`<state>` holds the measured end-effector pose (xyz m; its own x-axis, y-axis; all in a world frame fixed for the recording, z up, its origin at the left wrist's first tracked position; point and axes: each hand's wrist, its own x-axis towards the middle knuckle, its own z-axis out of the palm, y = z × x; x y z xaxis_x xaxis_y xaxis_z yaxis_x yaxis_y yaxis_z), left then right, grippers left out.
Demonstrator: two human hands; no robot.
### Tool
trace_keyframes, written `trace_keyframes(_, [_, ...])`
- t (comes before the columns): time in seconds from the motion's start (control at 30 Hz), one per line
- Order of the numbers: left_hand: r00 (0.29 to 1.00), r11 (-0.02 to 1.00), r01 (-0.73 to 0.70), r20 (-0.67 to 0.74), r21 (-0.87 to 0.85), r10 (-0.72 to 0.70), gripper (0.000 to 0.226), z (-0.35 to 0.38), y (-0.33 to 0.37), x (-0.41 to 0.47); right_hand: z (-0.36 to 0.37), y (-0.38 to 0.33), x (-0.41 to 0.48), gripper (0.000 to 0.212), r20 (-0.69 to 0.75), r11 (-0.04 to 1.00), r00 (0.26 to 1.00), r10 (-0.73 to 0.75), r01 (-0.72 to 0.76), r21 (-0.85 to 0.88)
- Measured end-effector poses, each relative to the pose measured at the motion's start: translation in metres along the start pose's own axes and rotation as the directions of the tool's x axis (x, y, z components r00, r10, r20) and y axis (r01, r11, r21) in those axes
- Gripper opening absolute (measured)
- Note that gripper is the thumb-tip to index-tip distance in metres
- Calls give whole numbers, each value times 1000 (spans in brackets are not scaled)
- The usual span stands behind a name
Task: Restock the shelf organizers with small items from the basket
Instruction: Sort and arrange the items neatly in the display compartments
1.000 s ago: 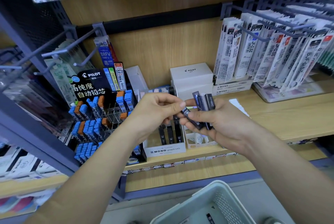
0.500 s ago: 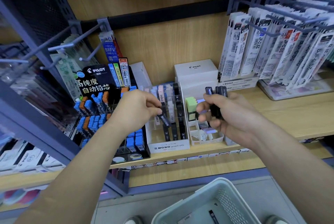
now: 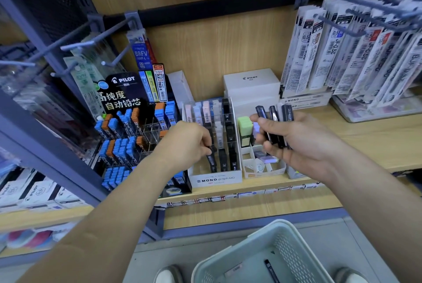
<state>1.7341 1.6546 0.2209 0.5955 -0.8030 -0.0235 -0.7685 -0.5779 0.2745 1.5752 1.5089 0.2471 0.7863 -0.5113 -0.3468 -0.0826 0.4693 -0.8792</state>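
Left hand is pinching a lead case into the organizer slot under its fingertips, right hand gripping three spares, probably next up.

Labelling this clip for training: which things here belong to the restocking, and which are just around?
In the job: left hand, right hand, dark lead cases, MONO organizer, basket.
Just around: PILOT display, hanging refills, green erasers.

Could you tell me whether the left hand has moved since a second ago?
Yes: the left hand moved away from the right hand, down into the MONO organizer.
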Motion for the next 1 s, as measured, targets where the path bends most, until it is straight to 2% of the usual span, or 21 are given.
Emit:
trace_keyframes(0.13, [1000, 999, -14, 28, 36, 13, 13, 11, -2, 2, 0, -1, 0, 45, -3, 997, 1000, -14, 13, -71])
trace_keyframes(0.3, [999, 993, -14, 52, 120, 8, 8, 22, -4, 6, 1, -1, 0, 29, 15, 995, 1000, 20, -19, -100])
trace_keyframes(0.43, [998, 977, -47, 37, 209, 40, 18, 27, -3, 8, 2, -1, 1, 16, 16, 997, 999, 41, -40, -60])
trace_keyframes(0.53, [997, 966, -80, 35, 244, 74, 14, 26, -1, 8, 3, -2, -1, 6, 15, 998, 999, 52, -53, 21])
trace_keyframes(0.6, [996, 972, -89, 8, 215, 90, 12, 20, 2, 8, 3, 0, -1, 11, 46, 998, 998, 51, -52, 35])
trace_keyframes(0.67, [992, 995, -61, -106, 82, 69, 14, 10, 9, 5, 3, 2, -1, 19, 98, 999, 994, 45, -45, -4])
trace_keyframes(0.7, [986, 997, -31, -165, -74, 19, 13, 3, 14, 2, 3, 3, -1, 20, 116, 999, 992, 42, -40, -25])
trace_keyframes(0.73, [982, 952, -3, -182, -306, -56, 12, -4, 18, -1, 3, 4, -1, 20, 125, 998, 991, 42, -37, -44])
trace_keyframes(0.77, [983, 826, 19, -140, -563, -118, 12, -11, 24, -5, 3, 4, -1, 20, 134, 997, 990, 42, -33, -62])
trace_keyframes(0.8, [988, 661, 40, -69, -750, -138, 13, -18, 30, -9, 3, 5, -1, 20, 145, 996, 989, 42, -30, -81])
trace_keyframes(0.83, [992, 535, 53, -14, -843, -122, 14, -22, 35, -12, 3, 5, -2, 21, 155, 995, 987, 45, -30, -97])
trace_keyframes(0.87, [996, 475, 55, 12, -878, -93, 15, -25, 39, -15, 3, 5, -2, 21, 168, 993, 985, 50, -31, -111])
trace_keyframes(0.9, [998, 459, 48, 19, -887, -68, 15, -26, 43, -17, 3, 5, -2, 20, 180, 991, 982, 54, -30, -129])
trace_keyframes(1.0, [998, 470, 38, 9, -882, -64, 10, -27, 46, -19, 6, 6, -2, 21, 192, 980, 981, 34, 4, -197])
